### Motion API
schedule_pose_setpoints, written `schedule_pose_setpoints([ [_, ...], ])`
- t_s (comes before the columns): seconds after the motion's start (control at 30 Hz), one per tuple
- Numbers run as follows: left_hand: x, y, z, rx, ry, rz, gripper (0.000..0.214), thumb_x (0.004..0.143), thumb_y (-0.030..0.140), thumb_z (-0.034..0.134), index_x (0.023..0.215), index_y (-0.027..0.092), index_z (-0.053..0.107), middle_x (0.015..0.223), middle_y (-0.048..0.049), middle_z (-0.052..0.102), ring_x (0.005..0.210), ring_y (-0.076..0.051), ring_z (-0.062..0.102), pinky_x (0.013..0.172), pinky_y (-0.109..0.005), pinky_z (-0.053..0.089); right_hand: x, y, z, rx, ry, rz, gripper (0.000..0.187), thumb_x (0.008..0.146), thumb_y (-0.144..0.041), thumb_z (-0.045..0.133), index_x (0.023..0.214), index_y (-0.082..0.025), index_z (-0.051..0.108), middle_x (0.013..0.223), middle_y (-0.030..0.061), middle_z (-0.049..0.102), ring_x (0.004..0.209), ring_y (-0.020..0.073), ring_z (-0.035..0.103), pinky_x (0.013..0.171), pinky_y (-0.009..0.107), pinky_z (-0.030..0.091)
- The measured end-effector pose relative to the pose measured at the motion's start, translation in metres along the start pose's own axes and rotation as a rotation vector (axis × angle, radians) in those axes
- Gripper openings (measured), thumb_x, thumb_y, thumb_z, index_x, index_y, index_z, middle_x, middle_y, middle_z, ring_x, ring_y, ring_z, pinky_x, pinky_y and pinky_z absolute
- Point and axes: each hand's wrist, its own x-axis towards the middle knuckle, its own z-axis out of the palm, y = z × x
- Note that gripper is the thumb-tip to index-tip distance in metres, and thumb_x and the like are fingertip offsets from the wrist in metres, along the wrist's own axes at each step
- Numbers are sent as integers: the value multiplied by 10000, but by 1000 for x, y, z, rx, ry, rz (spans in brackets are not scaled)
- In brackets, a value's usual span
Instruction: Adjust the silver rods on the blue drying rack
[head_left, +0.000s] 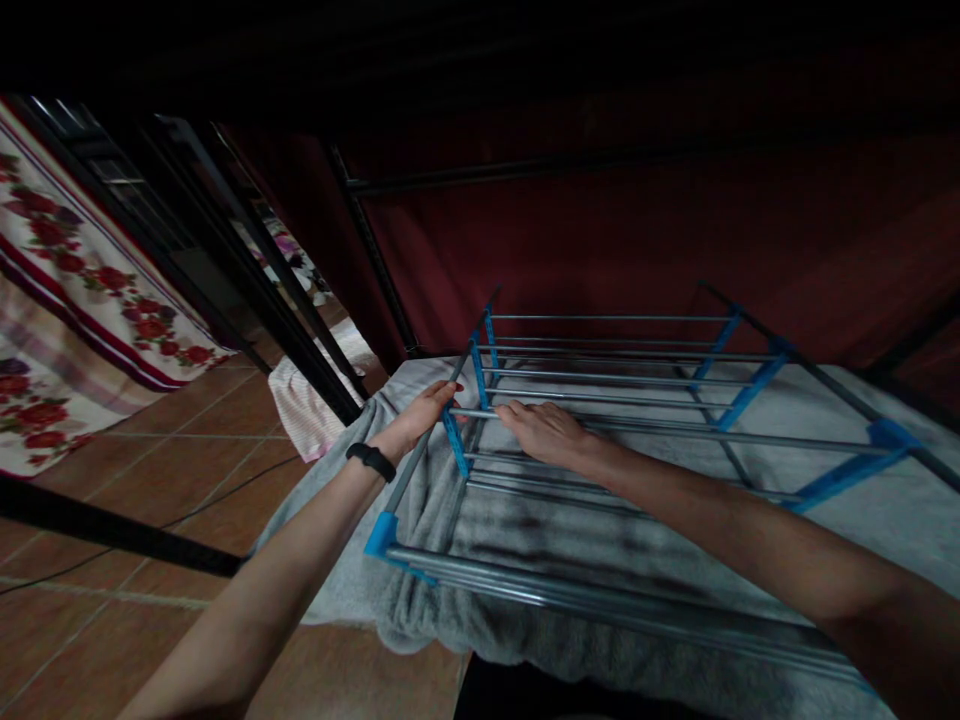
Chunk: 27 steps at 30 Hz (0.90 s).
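Note:
A metal rack (615,372) of thin grey rods and blue plastic joints lies over a grey towel (525,520). My left hand (420,415), with a black band on its wrist, grips the rack's left side bar near a blue joint. My right hand (544,432) is curled over one of the cross rods just right of that joint. The two hands are close together at the rack's left end.
A dark red curtain (637,230) hangs behind the rack. Black metal frame bars (247,270) slant at the left, with a floral cloth (82,290) beyond them. A striped pink cloth (304,410) lies on the brown tiled floor (150,470). A thin cable crosses the tiles.

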Motion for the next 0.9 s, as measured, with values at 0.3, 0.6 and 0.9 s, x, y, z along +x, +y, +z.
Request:
schedule_pose_setpoints([
  [0.3, 2, -3, 0, -46, -11, -10, 338, 913, 453, 595, 1080, 164, 642, 741, -3, 610, 619, -166, 683, 546, -246, 508, 3, 3, -6, 54, -20, 15, 323, 1055, -257, 272, 1245, -203, 527, 1200, 102, 667, 975, 236, 671, 820, 341, 480],
  [0.6, 2, -1, 4, -71, 25, -66, 326, 926, 416, 574, 1109, 155, 644, 726, -2, 594, 582, -164, 668, 522, -249, 501, 5, 5, -14, 135, -53, 6, 280, 1052, -284, 326, 1186, -207, 560, 1144, 81, 692, 999, 239, 663, 795, 315, 458],
  [0.9, 6, -6, 0, -11, 10, 4, 420, 880, 488, 615, 1112, 138, 646, 691, -7, 630, 589, -162, 654, 520, -229, 479, 6, 8, -15, 187, -82, -17, 234, 1049, -292, 373, 1132, -203, 572, 1077, 70, 712, 954, 217, 672, 714, 277, 412],
])
